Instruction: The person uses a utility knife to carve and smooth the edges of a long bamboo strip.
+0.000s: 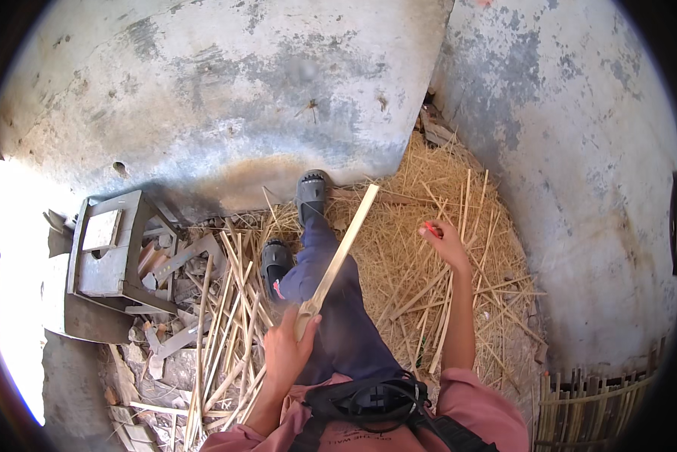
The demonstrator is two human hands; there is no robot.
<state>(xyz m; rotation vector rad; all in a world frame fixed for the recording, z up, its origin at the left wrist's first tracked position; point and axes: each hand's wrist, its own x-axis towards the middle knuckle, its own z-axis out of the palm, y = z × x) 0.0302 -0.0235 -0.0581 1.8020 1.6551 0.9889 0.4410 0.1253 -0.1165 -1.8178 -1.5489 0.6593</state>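
My left hand (287, 348) is closed around the lower end of a flat, pale bamboo strip (344, 245). The strip slants up and away to the right, above my dark blue trouser leg. A curled or looped part of it shows by my fingers. Out to the right, my right hand (445, 247) is closed on a small red object (432, 228), perhaps a handle; its kind is too small to make out. This hand is apart from the strip, above the straw and shavings (399, 279).
Long split sticks (222, 339) lie on the left among rubble. A worn wooden stool (112, 248) rests tipped there. Peeling walls (225, 98) enclose the far side and right. A woven slatted basket (591, 410) stands at the lower right. Dark clogs (311, 197) are on my feet.
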